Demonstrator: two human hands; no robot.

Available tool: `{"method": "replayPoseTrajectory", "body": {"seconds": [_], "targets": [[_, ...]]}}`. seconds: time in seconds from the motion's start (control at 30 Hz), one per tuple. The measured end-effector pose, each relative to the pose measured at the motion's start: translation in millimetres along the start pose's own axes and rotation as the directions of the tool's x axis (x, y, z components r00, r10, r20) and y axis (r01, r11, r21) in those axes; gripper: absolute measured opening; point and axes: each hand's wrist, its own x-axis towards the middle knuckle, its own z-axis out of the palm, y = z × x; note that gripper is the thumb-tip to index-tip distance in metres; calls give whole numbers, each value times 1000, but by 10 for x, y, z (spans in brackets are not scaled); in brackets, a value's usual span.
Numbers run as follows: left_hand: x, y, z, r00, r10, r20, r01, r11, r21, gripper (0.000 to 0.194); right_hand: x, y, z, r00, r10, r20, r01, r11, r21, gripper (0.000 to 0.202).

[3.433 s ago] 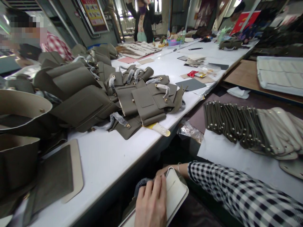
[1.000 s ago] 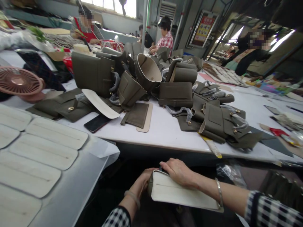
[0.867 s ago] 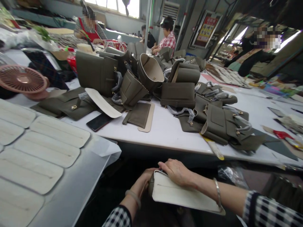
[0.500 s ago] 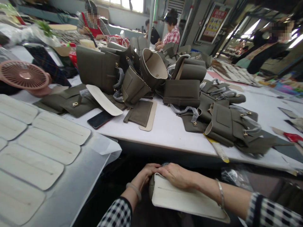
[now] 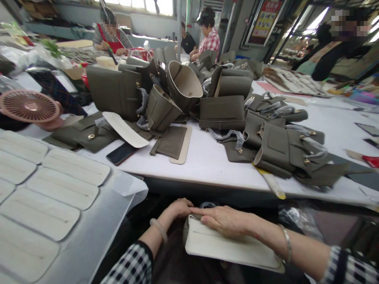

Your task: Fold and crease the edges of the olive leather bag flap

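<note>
1. A cream oval panel (image 5: 225, 246) lies in the person's lap, below the near edge of the white desk (image 5: 207, 165). It appears to sit on top of an olive bag piece, of which only a dark edge shows at the panel's left end.
2. The right hand (image 5: 227, 221) lies flat on the panel's upper left part, fingers stretched out and together rather than curled round anything. Judging by the pose, it presses the panel down to keep it seated.
3. The left hand (image 5: 177, 207) is cupped over the panel's left end, touching the right hand's fingertips. Its grip seems to close on the edge there, but the fingers are hidden, so I cannot tell how tightly.
4. Left of the panel, more cream panels (image 5: 62, 187) lie in rows on a plastic-covered surface, well within reach.
5. Beyond the panel, on the desk, stand and lie olive bags (image 5: 222, 112), flat olive pieces, a dark phone (image 5: 121, 153) and a pink fan (image 5: 29, 107).
</note>
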Motion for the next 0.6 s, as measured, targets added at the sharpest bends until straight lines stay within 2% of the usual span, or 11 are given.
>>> {"method": "replayPoseTrajectory", "body": {"seconds": [0.1, 0.17, 0.3, 0.43, 0.6], "targets": [[-122, 234, -199, 997, 66, 46, -69, 994, 81, 45, -164, 124, -7, 997, 74, 4, -74, 997, 26, 53], [-264, 408, -264, 986, 112, 122, -124, 988, 92, 51, -291, 218, -22, 994, 113, 4, -113, 993, 46, 55], [-456, 659, -276, 966, 127, 223, -163, 975, 153, 37, -609, 408, -84, 983, 180, 30, -182, 980, 81, 55], [-469, 740, -262, 968, 112, 227, -166, 957, 239, 31, -919, 607, -138, 969, 236, 74, -244, 960, 137, 55], [-459, 790, -249, 973, 115, 199, -178, 925, 335, 28, -1007, 738, -174, 984, 164, 72, -175, 962, 211, 52]]}}
